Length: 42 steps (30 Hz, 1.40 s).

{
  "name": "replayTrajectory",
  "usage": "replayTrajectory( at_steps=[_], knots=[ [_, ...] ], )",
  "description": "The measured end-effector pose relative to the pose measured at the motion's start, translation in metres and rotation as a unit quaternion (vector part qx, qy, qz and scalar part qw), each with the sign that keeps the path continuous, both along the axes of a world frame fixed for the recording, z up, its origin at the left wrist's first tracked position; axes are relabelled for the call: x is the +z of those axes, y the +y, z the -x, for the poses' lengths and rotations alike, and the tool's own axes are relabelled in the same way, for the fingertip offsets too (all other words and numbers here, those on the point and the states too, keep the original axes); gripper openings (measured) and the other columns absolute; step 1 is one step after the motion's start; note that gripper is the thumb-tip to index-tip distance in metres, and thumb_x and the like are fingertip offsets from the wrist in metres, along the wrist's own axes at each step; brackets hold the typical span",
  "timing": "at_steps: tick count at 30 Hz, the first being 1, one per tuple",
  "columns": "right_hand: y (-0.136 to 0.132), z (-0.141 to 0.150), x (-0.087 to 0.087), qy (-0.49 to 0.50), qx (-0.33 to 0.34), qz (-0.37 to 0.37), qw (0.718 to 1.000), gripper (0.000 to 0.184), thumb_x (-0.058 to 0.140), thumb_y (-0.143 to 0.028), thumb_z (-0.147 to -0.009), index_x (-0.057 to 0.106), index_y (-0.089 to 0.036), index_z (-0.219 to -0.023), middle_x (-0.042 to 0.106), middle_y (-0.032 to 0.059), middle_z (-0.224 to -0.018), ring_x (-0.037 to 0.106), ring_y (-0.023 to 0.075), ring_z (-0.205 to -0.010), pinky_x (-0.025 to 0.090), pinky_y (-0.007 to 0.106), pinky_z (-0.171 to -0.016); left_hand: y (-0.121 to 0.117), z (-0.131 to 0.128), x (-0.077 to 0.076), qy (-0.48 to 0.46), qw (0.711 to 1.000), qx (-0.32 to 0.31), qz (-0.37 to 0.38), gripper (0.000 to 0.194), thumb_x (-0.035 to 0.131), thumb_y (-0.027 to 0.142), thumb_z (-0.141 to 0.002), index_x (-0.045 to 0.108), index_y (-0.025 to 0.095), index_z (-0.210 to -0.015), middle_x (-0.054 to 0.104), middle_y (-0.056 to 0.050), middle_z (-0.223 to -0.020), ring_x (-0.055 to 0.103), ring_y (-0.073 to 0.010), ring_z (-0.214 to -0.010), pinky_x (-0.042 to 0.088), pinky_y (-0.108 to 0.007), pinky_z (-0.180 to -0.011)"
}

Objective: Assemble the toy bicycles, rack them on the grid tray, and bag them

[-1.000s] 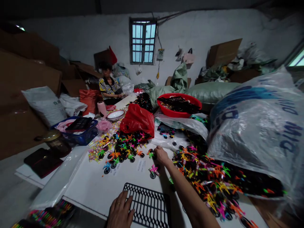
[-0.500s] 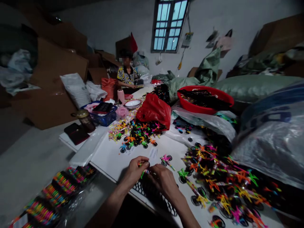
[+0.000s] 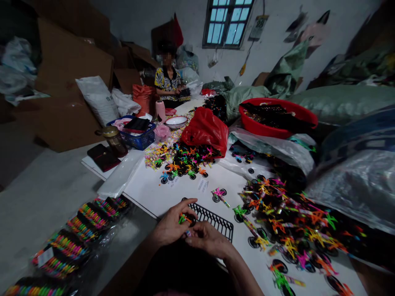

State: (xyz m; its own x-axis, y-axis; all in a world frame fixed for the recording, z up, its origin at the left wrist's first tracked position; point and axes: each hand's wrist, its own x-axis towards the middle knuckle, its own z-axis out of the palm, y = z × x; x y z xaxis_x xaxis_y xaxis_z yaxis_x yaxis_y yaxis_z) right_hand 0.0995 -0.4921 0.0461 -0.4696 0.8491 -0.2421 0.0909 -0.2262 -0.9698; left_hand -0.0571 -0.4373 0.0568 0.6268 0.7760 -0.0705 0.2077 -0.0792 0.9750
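My left hand (image 3: 173,224) is closed around a small toy bicycle (image 3: 184,218) with orange and green parts and a black wheel. Close beside it, my right hand (image 3: 209,239) has its fingers pinched at the bicycle's lower end, by a small pale piece (image 3: 188,233); exactly what those fingertips grip is hidden. Behind both hands a black slotted plastic rack (image 3: 212,217) lies on the white table (image 3: 148,193). A pink toy bicycle (image 3: 219,194) with a candy tube lies beyond the rack. To the right spreads a heap of colourful toy bicycles (image 3: 286,222).
A red plastic bag (image 3: 206,129) stands amid more bicycles and candies. Behind are a red basin (image 3: 277,127), a blue basket (image 3: 138,137) and a jar (image 3: 114,142). Filled packs (image 3: 70,244) lie at lower left. Another person (image 3: 168,82) sits at the table's far end.
The camera view has shifted. Both hands have come nearer my body, uncovering the black rack behind them. The toy bicycle is still in my left hand.
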Motion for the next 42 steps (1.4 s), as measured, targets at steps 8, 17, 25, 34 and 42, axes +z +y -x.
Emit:
replayTrajectory(
  at_steps=[8, 17, 25, 34, 42],
  knots=[
    [0.001, 0.004, -0.009, 0.019, -0.041, 0.013, 0.999, 0.032, 0.06, -0.04, -0.078, 0.045, -0.017, -0.063, 0.031, -0.0065, -0.056, 0.022, 0.008, -0.051, 0.016, 0.023, -0.047, 0.009, 0.027, -0.02, -0.032, 0.991, 0.072, 0.105, 0.059, 0.069, 0.023, -0.064, 0.05, 0.015, -0.119, 0.059, -0.011, -0.108, 0.057, -0.0214, -0.096, 0.048, -0.031, -0.077],
    [-0.002, 0.031, -0.013, -0.034, -0.082, -0.053, 0.995, 0.015, 0.057, -0.029, -0.077, 0.05, -0.016, -0.073, 0.038, -0.0044, -0.064, 0.032, 0.0094, -0.058, 0.025, 0.021, -0.051, -0.007, 0.025, -0.031, -0.054, 0.985, 0.094, 0.135, 0.026, 0.065, 0.036, -0.072, 0.06, 0.012, -0.081, 0.065, -0.004, -0.068, 0.061, -0.017, -0.066, 0.046, -0.026, -0.064],
    [0.033, -0.004, -0.024, -0.155, -0.375, -0.126, 0.905, 0.03, 0.062, -0.045, -0.072, 0.055, -0.016, -0.073, 0.057, 0.0027, -0.067, 0.051, 0.0176, -0.064, 0.041, 0.027, -0.061, 0.026, 0.032, -0.052, 0.167, 0.951, 0.058, -0.252, 0.036, 0.061, 0.019, -0.075, 0.058, 0.018, -0.11, 0.059, -0.01, -0.114, 0.052, -0.025, -0.109, 0.043, -0.04, -0.095],
    [0.063, 0.03, -0.086, -0.236, -0.335, -0.211, 0.887, 0.016, 0.047, -0.028, -0.081, 0.057, -0.016, -0.084, 0.062, 0.0044, -0.078, 0.056, 0.0177, -0.07, 0.042, 0.026, -0.066, -0.023, 0.009, -0.108, 0.339, 0.849, 0.019, -0.405, 0.028, 0.05, 0.015, -0.085, 0.06, 0.009, -0.11, 0.052, -0.019, -0.127, 0.046, -0.0323, -0.12, 0.042, -0.049, -0.098],
    [0.063, 0.034, -0.079, -0.446, -0.218, -0.238, 0.835, 0.016, 0.044, -0.01, -0.077, 0.054, -0.015, -0.089, 0.058, 0.0053, -0.08, 0.053, 0.0173, -0.068, 0.035, 0.024, -0.059, -0.022, 0.008, -0.114, 0.34, 0.839, 0.022, -0.424, 0.034, 0.046, 0.013, -0.083, 0.057, 0.01, -0.115, 0.054, -0.016, -0.127, 0.047, -0.0302, -0.12, 0.044, -0.047, -0.098]
  ],
)
